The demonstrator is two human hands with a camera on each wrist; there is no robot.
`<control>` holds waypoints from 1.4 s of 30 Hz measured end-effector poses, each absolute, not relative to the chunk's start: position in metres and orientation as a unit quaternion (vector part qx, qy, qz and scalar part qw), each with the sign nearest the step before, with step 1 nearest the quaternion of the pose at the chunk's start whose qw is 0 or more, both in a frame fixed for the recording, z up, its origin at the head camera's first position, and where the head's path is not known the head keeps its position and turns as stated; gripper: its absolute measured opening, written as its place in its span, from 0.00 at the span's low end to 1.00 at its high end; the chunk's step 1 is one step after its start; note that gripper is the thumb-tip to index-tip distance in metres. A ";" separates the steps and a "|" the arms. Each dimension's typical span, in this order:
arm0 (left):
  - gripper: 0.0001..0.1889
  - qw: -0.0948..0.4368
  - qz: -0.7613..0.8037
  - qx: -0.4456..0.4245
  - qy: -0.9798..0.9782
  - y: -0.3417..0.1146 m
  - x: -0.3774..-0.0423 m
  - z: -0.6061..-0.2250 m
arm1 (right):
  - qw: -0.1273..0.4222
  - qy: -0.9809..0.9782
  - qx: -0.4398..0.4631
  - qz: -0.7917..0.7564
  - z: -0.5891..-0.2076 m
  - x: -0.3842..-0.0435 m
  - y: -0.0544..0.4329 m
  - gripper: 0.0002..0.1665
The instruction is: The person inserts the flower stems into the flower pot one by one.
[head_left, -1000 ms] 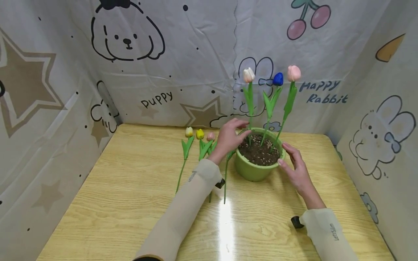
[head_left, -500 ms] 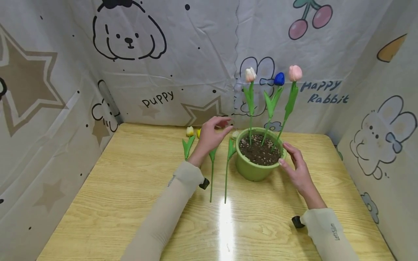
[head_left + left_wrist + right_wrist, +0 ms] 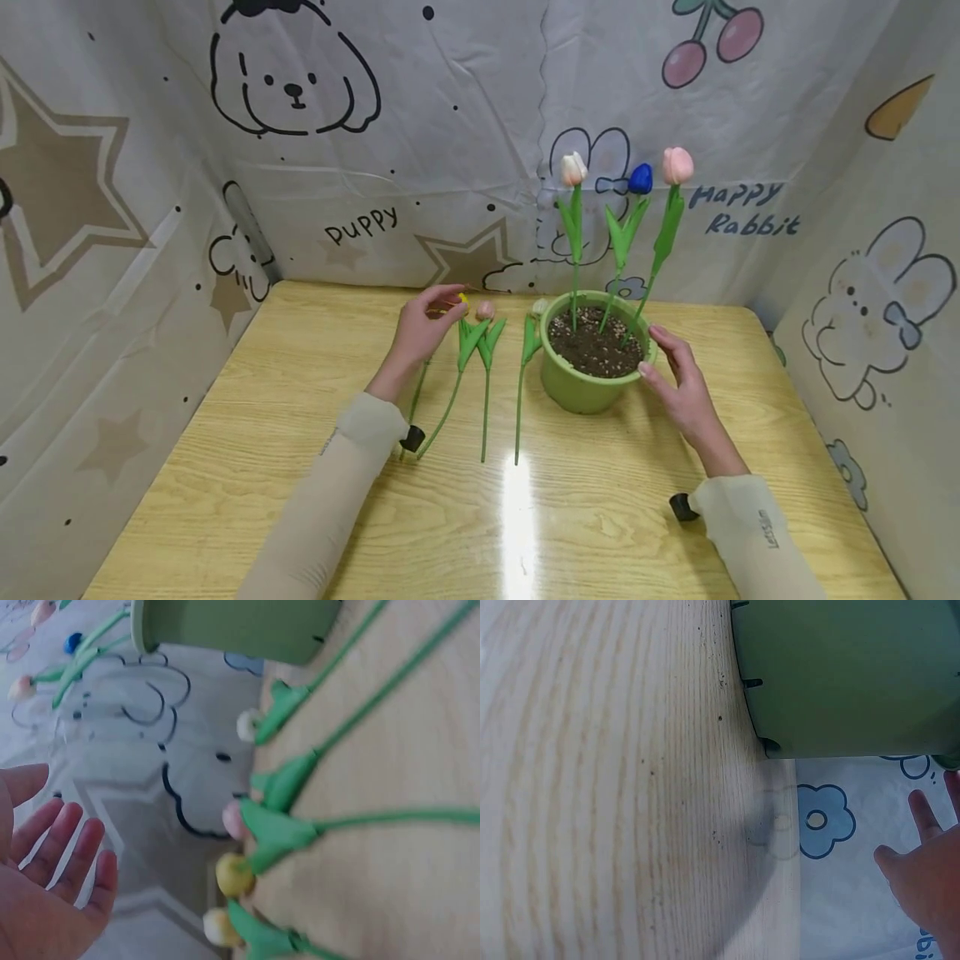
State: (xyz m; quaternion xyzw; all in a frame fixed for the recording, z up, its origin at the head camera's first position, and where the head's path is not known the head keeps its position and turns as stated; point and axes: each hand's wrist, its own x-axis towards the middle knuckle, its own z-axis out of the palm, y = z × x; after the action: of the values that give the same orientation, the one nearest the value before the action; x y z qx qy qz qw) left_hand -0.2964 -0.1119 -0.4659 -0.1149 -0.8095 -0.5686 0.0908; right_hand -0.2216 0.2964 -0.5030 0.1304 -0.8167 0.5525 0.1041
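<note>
My left hand [image 3: 422, 329] hovers over the left end of a row of artificial tulips lying on the table, its fingers loosely bent and holding nothing. Nearest to it are a yellow tulip [image 3: 235, 875] and a pale yellow-white tulip [image 3: 220, 928], whose bloom the hand hides in the head view. A pink tulip [image 3: 485, 310] and a white tulip [image 3: 539, 307] lie further right. With spread fingers and thumb, my right hand [image 3: 682, 387] touches the right rim of a green flowerpot [image 3: 581, 392]. White [image 3: 573, 169], blue [image 3: 641, 178] and pink [image 3: 678, 166] tulips stand upright in its soil.
The wooden table [image 3: 600, 517] reaches back to a printed cloth [image 3: 450, 167], which also hangs along both sides. Blooms of the lying tulips point to the back edge, stems toward the front. Tall stems rise above the pot's rim.
My left hand has drawn away from the white tulip standing in the pot and moved left, over the lying tulips. The right hand has stayed at the pot's rim.
</note>
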 end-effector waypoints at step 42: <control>0.29 -0.145 -0.596 0.050 -0.788 -0.178 -0.235 -0.519 | 0.116 -0.810 0.139 0.558 -0.505 -0.223 0.296 0.36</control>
State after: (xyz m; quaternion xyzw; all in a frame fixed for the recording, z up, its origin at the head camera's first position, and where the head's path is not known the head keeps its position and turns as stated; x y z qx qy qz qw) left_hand -0.2348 -0.1781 -0.5185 0.0499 -0.7881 -0.5961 -0.1454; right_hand -0.2226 0.2961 -0.5046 0.1390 -0.8098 0.5581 0.1159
